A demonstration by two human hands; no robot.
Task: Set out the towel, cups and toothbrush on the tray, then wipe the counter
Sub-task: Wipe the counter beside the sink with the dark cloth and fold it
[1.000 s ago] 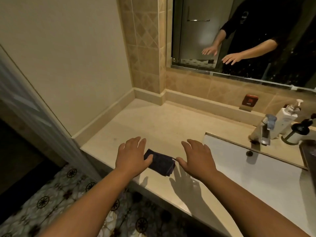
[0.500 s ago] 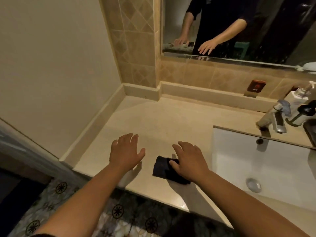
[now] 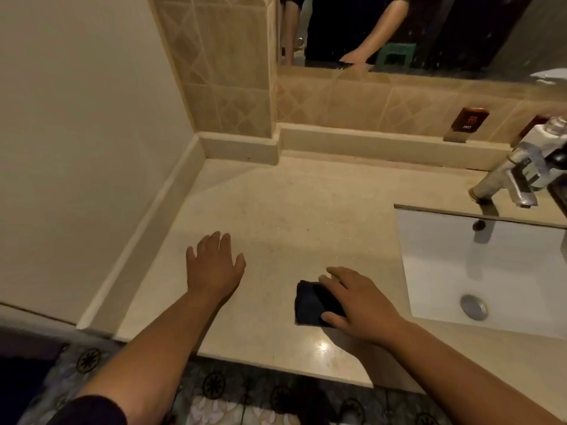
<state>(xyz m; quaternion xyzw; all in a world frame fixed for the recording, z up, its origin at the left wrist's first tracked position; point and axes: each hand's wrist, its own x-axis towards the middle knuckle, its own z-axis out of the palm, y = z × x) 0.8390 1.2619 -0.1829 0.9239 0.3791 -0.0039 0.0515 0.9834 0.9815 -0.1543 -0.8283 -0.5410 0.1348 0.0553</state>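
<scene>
**Inspector:** Wiping is the step in hand, by my reading. Right hand point(image 3: 357, 302) lies flat on the folded dark cloth point(image 3: 310, 306), fingers straight and slightly spread, thumb against the cloth's near edge. It presses; it does not pinch.

**Assistant:** And where does the cloth sit?

**Inspector:** On the counter point(image 3: 291, 216), near the front edge, at about 3 o'clock from the left hand point(image 3: 213, 265) and 9 o'clock from the sink point(image 3: 478, 271). Left hand is apart from the cloth, fingers straight and fanned; whether it rests on the stone or hovers just above, I cannot tell.

**Assistant:** Recommendations for doing it well?

**Inspector:** Keep the palm weight even so the folds do not roll open. Work in overlapping passes toward 12 o'clock, into the corner below the tiled column point(image 3: 221, 72), then back. Sweep toward the sink so debris drops into the basin, not onto the floor at 6 o'clock. Stay short of the tap point(image 3: 509, 176) at 2 o'clock.

**Assistant:** Tray, cups, toothbrush?

**Inspector:** None in view. That part cannot be verified from here.
</scene>
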